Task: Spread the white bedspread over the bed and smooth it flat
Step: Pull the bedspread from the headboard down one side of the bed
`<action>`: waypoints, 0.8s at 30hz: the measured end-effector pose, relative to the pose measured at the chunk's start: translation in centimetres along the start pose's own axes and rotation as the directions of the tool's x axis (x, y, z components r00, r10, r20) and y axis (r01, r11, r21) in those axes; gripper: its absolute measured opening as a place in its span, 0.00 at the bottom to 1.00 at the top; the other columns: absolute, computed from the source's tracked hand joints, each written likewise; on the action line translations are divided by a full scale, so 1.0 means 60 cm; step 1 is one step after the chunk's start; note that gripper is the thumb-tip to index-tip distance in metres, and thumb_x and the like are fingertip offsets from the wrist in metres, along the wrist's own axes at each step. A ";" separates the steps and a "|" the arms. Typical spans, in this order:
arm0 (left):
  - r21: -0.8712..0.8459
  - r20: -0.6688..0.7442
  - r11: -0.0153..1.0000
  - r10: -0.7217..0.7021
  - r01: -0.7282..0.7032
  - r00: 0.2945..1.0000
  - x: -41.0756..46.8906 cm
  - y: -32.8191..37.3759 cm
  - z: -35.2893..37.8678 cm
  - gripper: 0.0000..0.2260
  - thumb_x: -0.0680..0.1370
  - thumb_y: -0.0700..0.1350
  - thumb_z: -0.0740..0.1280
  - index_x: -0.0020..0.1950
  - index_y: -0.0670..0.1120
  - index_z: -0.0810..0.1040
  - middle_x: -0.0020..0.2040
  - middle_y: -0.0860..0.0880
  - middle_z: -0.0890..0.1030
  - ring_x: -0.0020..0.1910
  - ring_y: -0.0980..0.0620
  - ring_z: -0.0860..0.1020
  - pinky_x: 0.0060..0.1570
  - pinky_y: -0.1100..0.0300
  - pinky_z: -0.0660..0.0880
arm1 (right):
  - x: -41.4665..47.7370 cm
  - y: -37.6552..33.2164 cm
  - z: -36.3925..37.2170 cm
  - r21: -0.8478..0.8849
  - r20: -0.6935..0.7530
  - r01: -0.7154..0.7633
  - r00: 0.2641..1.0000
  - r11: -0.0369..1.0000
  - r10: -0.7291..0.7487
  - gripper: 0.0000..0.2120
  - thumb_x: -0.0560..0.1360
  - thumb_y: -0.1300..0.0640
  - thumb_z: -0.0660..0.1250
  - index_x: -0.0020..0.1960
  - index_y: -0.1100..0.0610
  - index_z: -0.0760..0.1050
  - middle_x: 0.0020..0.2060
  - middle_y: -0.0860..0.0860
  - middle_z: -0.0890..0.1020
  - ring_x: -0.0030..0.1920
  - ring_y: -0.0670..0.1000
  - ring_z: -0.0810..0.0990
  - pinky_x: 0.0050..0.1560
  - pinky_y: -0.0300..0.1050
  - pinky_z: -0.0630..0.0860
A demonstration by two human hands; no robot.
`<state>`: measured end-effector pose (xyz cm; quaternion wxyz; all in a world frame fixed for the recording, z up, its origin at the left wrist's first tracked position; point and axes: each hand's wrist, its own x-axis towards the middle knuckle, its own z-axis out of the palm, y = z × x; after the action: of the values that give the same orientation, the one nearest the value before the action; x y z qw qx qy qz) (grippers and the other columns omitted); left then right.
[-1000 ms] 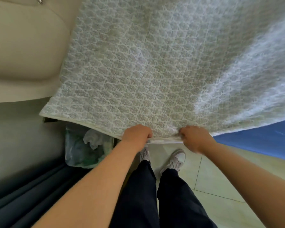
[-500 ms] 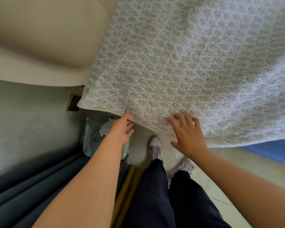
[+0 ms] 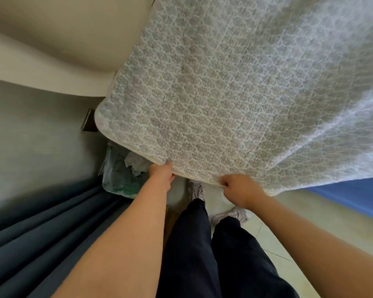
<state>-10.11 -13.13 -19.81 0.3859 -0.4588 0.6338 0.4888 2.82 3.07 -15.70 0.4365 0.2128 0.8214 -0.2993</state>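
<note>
at the far left a padded beige headboard [image 3: 63, 39] meets the corner of the white bedspread [image 3: 235, 93]. below that corner sits a lined bin [image 3: 121, 175] with crumpled paper in it. my left hand [image 3: 162, 172] pinches the corded hem, thumb on top and fingers tucked under. just beside it, my right hand [image 3: 239, 188] is curled tight round the same hem. the bedspread lies over the bed ahead of me, its near edge lifted in my grip and soft ridges running off to the right. it looks quilted and limp, with some weight and not slippery, so i judge it will sag between my hands and drag rather than float. the bound hem is the firm place to hold, and i'd take it wider apart for an even pull. at the right a blue surface [image 3: 353, 196] shows below the edge.
</note>
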 end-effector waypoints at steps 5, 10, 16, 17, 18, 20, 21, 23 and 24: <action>0.188 -0.164 0.982 0.064 -0.032 0.984 0.008 0.004 0.015 0.19 0.79 0.39 0.63 0.70 0.39 0.66 0.63 0.39 0.74 0.56 0.43 0.75 0.53 0.53 0.74 | 0.000 0.025 0.014 0.000 0.010 0.065 0.998 0.998 -0.065 0.17 0.71 0.58 0.62 0.60 0.51 0.72 0.61 0.52 0.74 0.62 0.56 0.72 0.60 0.51 0.71; 0.511 -0.316 0.796 0.525 -0.324 0.790 -0.043 0.013 0.036 0.22 0.74 0.35 0.68 0.64 0.46 0.65 0.69 0.42 0.63 0.66 0.41 0.66 0.59 0.51 0.70 | -0.011 0.050 0.007 0.430 -0.414 0.136 0.908 0.892 0.061 0.10 0.76 0.59 0.60 0.54 0.50 0.77 0.50 0.47 0.80 0.51 0.50 0.78 0.52 0.51 0.77; 0.690 0.361 0.135 0.787 -0.711 0.500 -0.104 -0.055 0.115 0.12 0.74 0.35 0.64 0.52 0.50 0.71 0.53 0.52 0.69 0.53 0.50 0.72 0.53 0.51 0.74 | -0.052 0.143 -0.036 0.562 -0.672 0.105 0.636 0.821 0.379 0.09 0.77 0.61 0.59 0.50 0.52 0.76 0.39 0.47 0.78 0.37 0.48 0.76 0.35 0.46 0.73; 0.672 0.455 0.038 0.767 -0.740 0.452 -0.119 -0.072 0.138 0.11 0.75 0.35 0.64 0.52 0.50 0.72 0.52 0.52 0.71 0.52 0.51 0.71 0.54 0.52 0.73 | -0.058 0.171 -0.042 0.602 -0.670 0.082 0.593 0.794 0.447 0.09 0.77 0.62 0.58 0.51 0.53 0.76 0.42 0.49 0.78 0.40 0.51 0.76 0.38 0.47 0.74; 0.646 0.539 -0.048 0.736 -0.762 0.410 -0.134 -0.091 0.163 0.11 0.75 0.35 0.63 0.52 0.50 0.73 0.52 0.52 0.72 0.52 0.51 0.71 0.54 0.52 0.72 | -0.065 0.201 -0.048 0.645 -0.656 0.052 0.549 0.762 0.518 0.08 0.78 0.61 0.58 0.52 0.54 0.75 0.46 0.51 0.78 0.44 0.53 0.77 0.43 0.50 0.75; 0.590 0.643 -0.155 0.684 -0.793 0.345 -0.153 -0.117 0.196 0.12 0.74 0.35 0.63 0.53 0.49 0.75 0.52 0.51 0.74 0.53 0.50 0.72 0.54 0.53 0.71 | -0.071 0.246 -0.054 0.707 -0.603 -0.002 0.520 0.707 0.605 0.08 0.78 0.60 0.58 0.54 0.56 0.75 0.52 0.53 0.77 0.51 0.55 0.76 0.51 0.51 0.75; 0.554 0.686 -0.202 0.661 -0.808 0.304 -0.163 -0.128 0.217 0.12 0.75 0.35 0.63 0.54 0.49 0.75 0.53 0.51 0.74 0.53 0.49 0.73 0.55 0.53 0.70 | -0.077 0.270 -0.060 0.729 -0.583 -0.005 0.520 0.684 0.625 0.09 0.78 0.60 0.58 0.56 0.57 0.74 0.53 0.54 0.77 0.52 0.55 0.76 0.52 0.49 0.74; 0.512 0.744 -0.280 0.617 -0.812 0.256 -0.176 -0.138 0.256 0.12 0.75 0.37 0.63 0.56 0.50 0.75 0.56 0.52 0.75 0.56 0.49 0.72 0.57 0.53 0.70 | -0.086 0.303 -0.078 0.725 -0.584 0.005 0.535 0.689 0.611 0.10 0.78 0.60 0.58 0.58 0.56 0.73 0.55 0.53 0.77 0.54 0.54 0.76 0.51 0.46 0.73; 0.499 0.765 -0.315 0.598 -0.807 0.240 -0.182 -0.139 0.273 0.13 0.76 0.37 0.63 0.58 0.50 0.75 0.57 0.52 0.74 0.59 0.49 0.72 0.59 0.53 0.69 | -0.088 0.309 -0.088 0.702 -0.602 0.008 0.541 0.712 0.588 0.11 0.78 0.60 0.58 0.58 0.56 0.73 0.55 0.53 0.76 0.55 0.54 0.75 0.51 0.46 0.73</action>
<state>1.61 4.22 -15.46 0.2329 0.3756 0.8690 0.2225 13.87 19.72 -14.59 -0.0288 0.5988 0.7221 -0.3452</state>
